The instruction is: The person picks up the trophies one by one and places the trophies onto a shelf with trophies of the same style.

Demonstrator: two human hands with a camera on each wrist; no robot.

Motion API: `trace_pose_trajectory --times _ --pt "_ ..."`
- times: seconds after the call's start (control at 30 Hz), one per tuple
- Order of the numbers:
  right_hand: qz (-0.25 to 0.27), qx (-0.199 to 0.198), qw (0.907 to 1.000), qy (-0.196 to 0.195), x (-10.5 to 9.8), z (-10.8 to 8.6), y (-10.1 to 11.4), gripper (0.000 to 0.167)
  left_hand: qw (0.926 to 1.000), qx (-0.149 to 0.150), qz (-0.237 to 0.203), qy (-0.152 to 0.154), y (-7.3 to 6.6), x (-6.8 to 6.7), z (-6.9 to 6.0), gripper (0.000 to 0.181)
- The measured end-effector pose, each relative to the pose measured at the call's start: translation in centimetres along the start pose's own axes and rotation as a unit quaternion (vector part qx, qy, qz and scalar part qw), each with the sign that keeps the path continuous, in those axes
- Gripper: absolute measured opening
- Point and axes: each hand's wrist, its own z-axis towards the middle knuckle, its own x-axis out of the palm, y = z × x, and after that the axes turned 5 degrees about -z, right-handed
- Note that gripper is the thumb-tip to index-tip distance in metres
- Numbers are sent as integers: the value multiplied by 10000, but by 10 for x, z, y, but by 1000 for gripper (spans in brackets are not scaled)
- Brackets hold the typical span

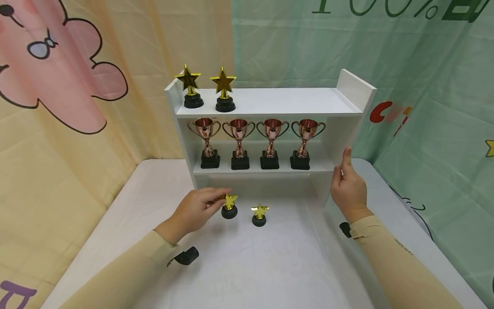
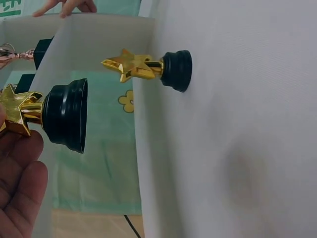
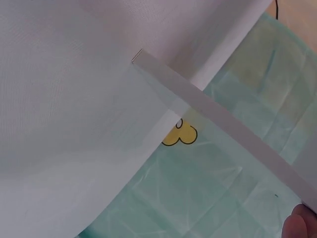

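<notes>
My left hand pinches a small gold star trophy by its star. In the left wrist view, the black base of this trophy hangs clear of the surface. To its right, a second star trophy stands upright on the white table. My right hand holds the right side panel of the white shelf near its front edge. Only fingertips of that hand show at the panel in the right wrist view.
Two star trophies stand at the left of the top shelf. Several rose-gold cups on black bases line the middle shelf. Behind the table hang printed curtains. A dark cord shows at the right.
</notes>
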Motion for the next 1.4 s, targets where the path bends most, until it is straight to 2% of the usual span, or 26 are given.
trace_pose_trajectory --times 0.23,0.43,0.8,0.93,1.1,1.4 --pt "-19 -83 9998 187 0 0 -1 73 9995 308 -22 -60 -17 -14 17 37" --pt "-60 -48 9993 355 -3 0 0 79 9974 697 44 -201 -38 -31 39 39" --pt "-65 -352 9990 278 -2 2 -5 82 9880 1432 110 -568 -73 -63 82 41" --pt "-110 -445 9985 286 -2 2 -6 88 9834 1670 138 -703 -84 -72 96 41" --pt "-195 -475 9981 348 -1 1 -7 94 9800 1798 104 -840 -97 -80 111 39" --pt "-290 -430 9977 429 -4 1 -6 87 9763 1847 123 -1120 -115 -93 138 40"
